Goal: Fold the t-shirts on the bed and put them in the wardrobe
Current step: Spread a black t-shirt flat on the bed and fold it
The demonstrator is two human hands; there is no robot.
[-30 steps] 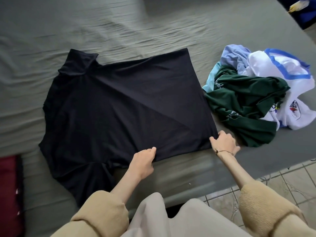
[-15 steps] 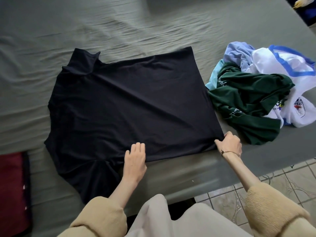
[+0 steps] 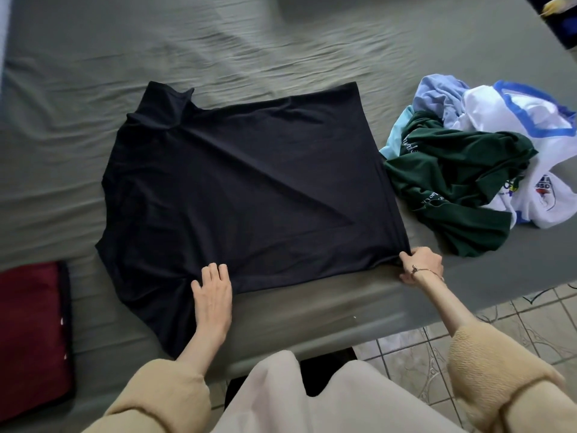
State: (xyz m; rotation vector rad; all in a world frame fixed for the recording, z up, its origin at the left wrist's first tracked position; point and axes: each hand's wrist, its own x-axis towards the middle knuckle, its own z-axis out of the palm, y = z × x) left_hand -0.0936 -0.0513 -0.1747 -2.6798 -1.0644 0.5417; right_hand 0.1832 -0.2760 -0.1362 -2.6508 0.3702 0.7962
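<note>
A black t-shirt [image 3: 243, 195] lies spread flat on the grey bed [image 3: 281, 48], its collar toward the left and its hem toward the right. My left hand [image 3: 214, 295] presses flat, fingers straight, on the shirt's near edge. My right hand [image 3: 421, 265] pinches the near right hem corner, pulling it taut. To the right sits a crumpled pile: a dark green t-shirt [image 3: 452, 185], a white t-shirt with blue trim [image 3: 524, 110] and a light blue garment [image 3: 437, 89].
A dark red folded garment [image 3: 31, 332] lies at the bed's near left edge. The bed's front edge runs under my hands, with tiled floor [image 3: 530, 320] beyond it at the lower right. Dark objects [image 3: 559, 17] sit at the far right corner.
My left hand went from gripping the near edge to lying flat on the shirt. My right hand kept its pinch on the corner, and a diagonal crease reappeared in the fabric.
</note>
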